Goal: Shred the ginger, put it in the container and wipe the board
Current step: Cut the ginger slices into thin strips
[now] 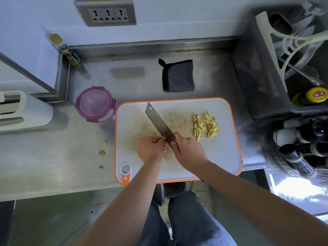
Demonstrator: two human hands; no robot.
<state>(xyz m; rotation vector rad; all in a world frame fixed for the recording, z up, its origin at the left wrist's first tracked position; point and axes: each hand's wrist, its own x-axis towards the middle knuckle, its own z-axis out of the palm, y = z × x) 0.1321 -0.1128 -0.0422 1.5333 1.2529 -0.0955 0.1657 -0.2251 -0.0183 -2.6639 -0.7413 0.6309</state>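
Note:
A white cutting board (223, 153) with an orange rim lies on the steel counter. My right hand (188, 151) grips the handle of a cleaver (158, 120), whose blade angles up and to the left over the board. My left hand (150, 148) has its fingers curled down on a small ginger piece (163, 138), mostly hidden, right beside the blade. A pile of ginger shreds (205, 125) sits on the board's right part. A round container with a purple lid (95, 103), closed, stands just left of the board. A folded dark cloth (178, 76) lies behind the board.
Ginger peel scraps (102, 153) lie on the counter left of the board. A white knife block (21, 110) is at the far left, and a bottle (68, 52) stands in the back corner. A grey dish rack (284, 64) and condiment bottles (308, 97) crowd the right side.

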